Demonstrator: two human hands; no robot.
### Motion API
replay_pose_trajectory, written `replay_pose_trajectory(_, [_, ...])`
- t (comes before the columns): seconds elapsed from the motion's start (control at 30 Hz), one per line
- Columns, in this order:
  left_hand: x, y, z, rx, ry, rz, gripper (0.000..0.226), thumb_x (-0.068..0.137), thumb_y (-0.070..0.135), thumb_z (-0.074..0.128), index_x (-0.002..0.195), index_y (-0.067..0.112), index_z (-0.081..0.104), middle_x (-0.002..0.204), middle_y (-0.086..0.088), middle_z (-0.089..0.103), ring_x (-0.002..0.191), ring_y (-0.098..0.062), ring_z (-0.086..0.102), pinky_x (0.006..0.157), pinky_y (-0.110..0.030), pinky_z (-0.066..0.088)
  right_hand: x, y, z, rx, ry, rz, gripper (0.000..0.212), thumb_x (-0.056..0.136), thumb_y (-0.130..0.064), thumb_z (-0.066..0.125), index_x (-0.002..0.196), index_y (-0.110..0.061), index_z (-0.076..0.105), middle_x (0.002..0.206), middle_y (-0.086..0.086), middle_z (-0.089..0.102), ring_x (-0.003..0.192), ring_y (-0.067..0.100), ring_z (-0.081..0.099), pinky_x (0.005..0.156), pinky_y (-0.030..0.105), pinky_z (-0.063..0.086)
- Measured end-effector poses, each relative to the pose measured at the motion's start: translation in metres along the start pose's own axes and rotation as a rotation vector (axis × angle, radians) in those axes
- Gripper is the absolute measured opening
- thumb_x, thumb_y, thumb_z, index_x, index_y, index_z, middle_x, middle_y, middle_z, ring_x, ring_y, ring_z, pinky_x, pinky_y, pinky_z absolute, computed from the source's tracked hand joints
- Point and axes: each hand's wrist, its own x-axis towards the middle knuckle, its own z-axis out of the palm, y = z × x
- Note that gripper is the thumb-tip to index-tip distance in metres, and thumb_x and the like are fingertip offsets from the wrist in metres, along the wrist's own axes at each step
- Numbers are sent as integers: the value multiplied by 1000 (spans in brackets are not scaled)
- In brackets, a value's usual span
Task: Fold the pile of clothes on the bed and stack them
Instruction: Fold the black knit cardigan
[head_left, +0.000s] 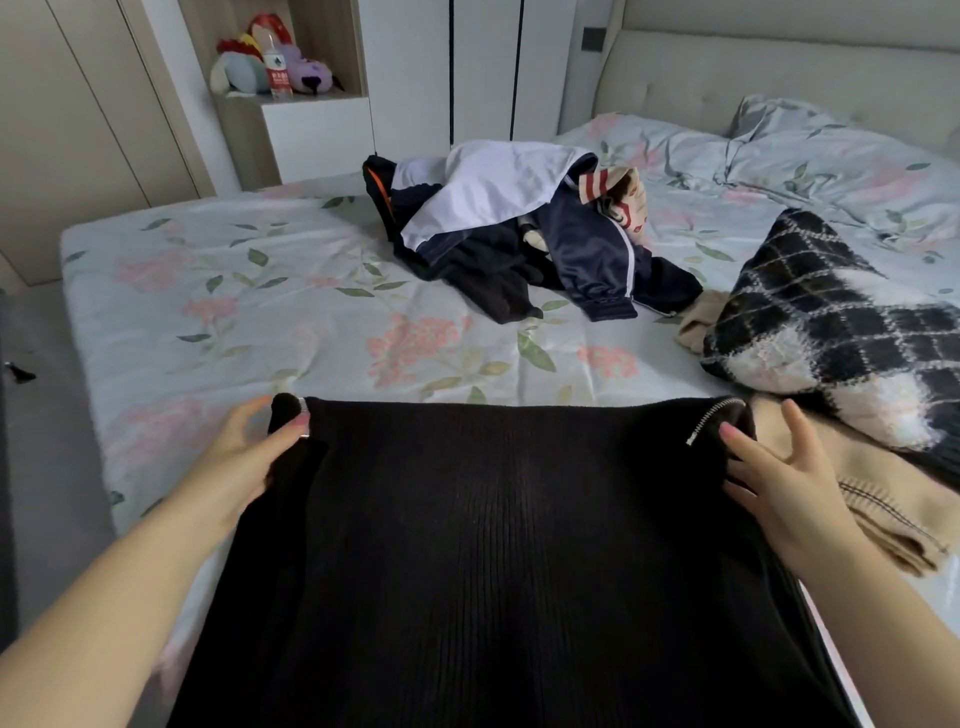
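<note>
Clothes pile (519, 234) beyond black knit (509, 545), argyle sweater (831, 332) right

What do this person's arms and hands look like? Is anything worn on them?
Both forearms are bare as far as the view reaches, with no sleeves, gloves, watch or bracelet. The left hand and the right hand show no rings that I can make out. The thumbnails are painted pink.
</note>
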Motion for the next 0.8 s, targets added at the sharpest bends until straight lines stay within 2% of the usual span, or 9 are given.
replay_pose_trajectory(0.07, [8, -4, 10, 34, -35, -3, 91, 58, 64, 77, 140, 52, 37, 155, 4, 36, 138, -18, 42, 113, -42, 32, -1, 1, 10, -34, -8, -7, 86, 85, -31, 74, 151, -45, 20, 105, 7, 74, 89, 25, 72, 76, 37, 54])
replay_pose_trajectory(0.17, [21, -5, 18, 92, -3, 31, 86, 70, 59, 72, 144, 53, 29, 162, 10, 15, 147, -16, 19, 113, -41, 22, 2, -1, 20, -186, 10, -25, 100, 64, -54, 80, 149, -43, 28, 103, 3, 71, 84, 22, 68, 74, 37, 53])
replay_pose_trajectory(0.23, [33, -8, 14, 156, 49, 48, 77, 76, 56, 72, 143, 52, 34, 160, 7, 22, 146, -18, 24, 111, -41, 26, 10, 3, 23, -281, 15, -21, 106, 57, -58, 81, 148, -37, 32, 101, 2, 70, 82, 19, 68, 68, 35, 53])
replay_pose_trajectory(0.3, [39, -10, 8, 196, 114, 59, 65, 79, 53, 74, 137, 47, 45, 153, 0, 36, 134, -23, 44, 108, -39, 36, 17, 5, 21, -340, 37, -28, 100, 64, -51, 83, 148, -35, 31, 102, 1, 69, 87, 18, 69, 70, 34, 54])
replay_pose_trajectory(0.37, [45, -12, 6, 233, 184, 72, 54, 79, 47, 77, 128, 37, 56, 136, -2, 53, 106, -23, 62, 92, -38, 51, 27, 7, 20, -374, 70, -44, 90, 73, -36, 84, 147, -35, 32, 104, 1, 65, 86, 18, 68, 69, 33, 53])
replay_pose_trajectory(0.43, [50, -13, 7, 240, 236, 101, 45, 78, 40, 80, 118, 28, 62, 123, 1, 59, 86, -18, 64, 74, -31, 52, 38, 10, 17, -434, 110, -82, 75, 81, -15, 77, 141, -38, 40, 103, 5, 63, 77, 20, 65, 65, 31, 53])
replay_pose_trajectory(0.53, [56, -12, 8, 114, 311, 91, 34, 75, 35, 83, 102, 22, 68, 117, -1, 62, 91, -16, 64, 76, -31, 53, 45, 8, 13, -497, 130, -98, 61, 83, 0, 61, 126, -43, 55, 102, 7, 61, 72, 25, 63, 65, 38, 57])
replay_pose_trajectory(0.63, [58, -7, 6, -65, 329, -2, 24, 74, 26, 85, 91, 23, 67, 110, -12, 67, 93, -25, 68, 79, -43, 57, 47, 1, 2, -304, 100, -21, 48, 79, 5, 56, 109, -30, 70, 83, 4, 60, 61, 15, 60, 49, 25, 54])
replay_pose_trajectory(0.8, [44, 6, -8, -237, 110, -25, 32, 87, 7, 69, 104, 34, 68, 90, -2, 76, 78, -17, 74, 60, -34, 61, 38, -13, -19, 0, -20, -5, 17, 83, -7, 71, 85, -23, 71, 73, -5, 70, 64, 8, 69, 56, 26, 58])
